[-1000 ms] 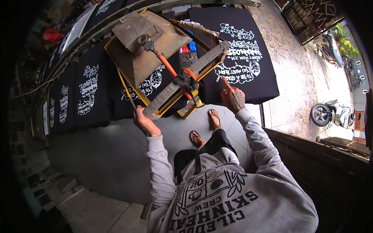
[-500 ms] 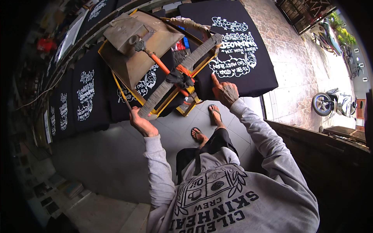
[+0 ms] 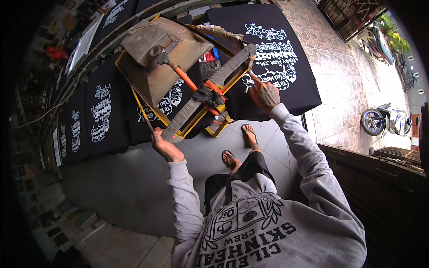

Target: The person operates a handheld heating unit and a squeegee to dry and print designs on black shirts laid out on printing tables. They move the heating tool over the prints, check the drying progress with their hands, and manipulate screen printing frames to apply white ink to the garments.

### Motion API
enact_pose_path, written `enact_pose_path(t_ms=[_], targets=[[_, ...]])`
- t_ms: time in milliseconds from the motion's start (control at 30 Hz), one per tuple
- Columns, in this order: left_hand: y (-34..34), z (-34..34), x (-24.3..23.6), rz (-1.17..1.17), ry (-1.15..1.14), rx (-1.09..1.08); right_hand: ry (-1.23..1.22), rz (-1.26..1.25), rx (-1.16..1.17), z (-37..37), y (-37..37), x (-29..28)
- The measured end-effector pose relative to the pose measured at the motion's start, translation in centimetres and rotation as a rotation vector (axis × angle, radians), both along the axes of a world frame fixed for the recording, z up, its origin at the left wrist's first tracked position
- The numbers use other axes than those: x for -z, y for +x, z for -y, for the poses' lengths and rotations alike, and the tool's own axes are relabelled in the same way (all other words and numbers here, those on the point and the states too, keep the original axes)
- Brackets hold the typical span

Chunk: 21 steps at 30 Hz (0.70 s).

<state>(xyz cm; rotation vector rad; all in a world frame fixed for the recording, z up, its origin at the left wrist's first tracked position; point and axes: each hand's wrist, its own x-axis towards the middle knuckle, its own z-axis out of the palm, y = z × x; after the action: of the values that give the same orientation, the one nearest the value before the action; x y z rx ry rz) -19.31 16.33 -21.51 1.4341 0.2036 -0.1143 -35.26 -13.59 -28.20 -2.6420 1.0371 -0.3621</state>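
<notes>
The fingers of the left hand (image 3: 164, 145) are closing around the near left corner of the yellow printing frame (image 3: 134, 96), while the right hand (image 3: 264, 94) is touching its right end with the fingers loosely spread and one finger pointing up. Compared with a second ago, the frame is tilting higher off the black shirt (image 3: 174, 96) under it, so the fresh white print is now showing. The scraper (image 3: 210, 91) is lying across the frame.
</notes>
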Motion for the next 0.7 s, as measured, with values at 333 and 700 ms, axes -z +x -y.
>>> enact_pose_path(t_ms=[333, 700], targets=[[-0.3, -0.2, -0.2, 0.022, 0.023, -0.020, 2.114, 0.890, -0.070, -4.5, -3.8, -7.9], [0.5, -0.1, -0.2, -0.013, 0.034, 0.071, 0.032, 0.079, 0.095, 8.4, 6.9, -9.1]])
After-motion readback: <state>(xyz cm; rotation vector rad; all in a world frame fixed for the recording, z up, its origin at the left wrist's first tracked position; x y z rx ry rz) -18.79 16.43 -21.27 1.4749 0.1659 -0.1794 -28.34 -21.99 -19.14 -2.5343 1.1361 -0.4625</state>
